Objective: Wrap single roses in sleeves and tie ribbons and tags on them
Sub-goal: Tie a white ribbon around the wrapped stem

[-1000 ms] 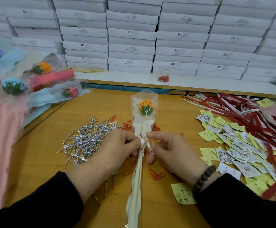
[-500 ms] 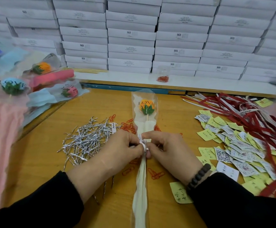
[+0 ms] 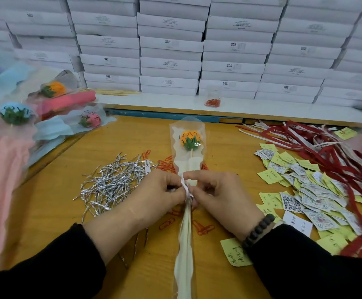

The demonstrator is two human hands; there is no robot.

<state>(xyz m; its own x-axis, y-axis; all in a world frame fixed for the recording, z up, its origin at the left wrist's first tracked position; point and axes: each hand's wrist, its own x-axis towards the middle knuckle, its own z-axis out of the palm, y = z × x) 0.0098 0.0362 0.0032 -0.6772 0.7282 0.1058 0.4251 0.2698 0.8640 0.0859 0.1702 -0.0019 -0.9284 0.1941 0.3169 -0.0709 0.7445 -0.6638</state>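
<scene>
One rose [image 3: 190, 140] already sits inside its sleeve [image 3: 186, 160], which lies along the middle of the table [image 3: 132, 139] with the bloom toward the far edge and the tail running off the near edge. The sleeve is gathered to a narrow neck just below the bloom, and that neck is where the work is: the left hand [image 3: 154, 195] and the right hand [image 3: 221, 195] meet there, fingers curled, each pinching part of a white ribbon [image 3: 184, 184] wound about the neck. The fingertips nearly touch over the knot, so the ribbon lies directly between the two grips, with the bloom beyond them and the long tail of the sleeve on the near side. I judge the wrapping of this rose done and the tie under way but not finished; whether a silver wire tie is also in the pinch I cannot tell. No tag shows on this rose yet, so that step looks to be left. Finished roses [image 3: 53, 98] in sleeves lie heaped at the far left corner, which suggests several are complete. Supplies remain for more: silver ties [image 3: 111, 182] left of the hands, tags [image 3: 305, 190] and red ribbons [image 3: 326, 152] along the right edge, and red clips [image 3: 203, 228] scattered under the sleeve.
</scene>
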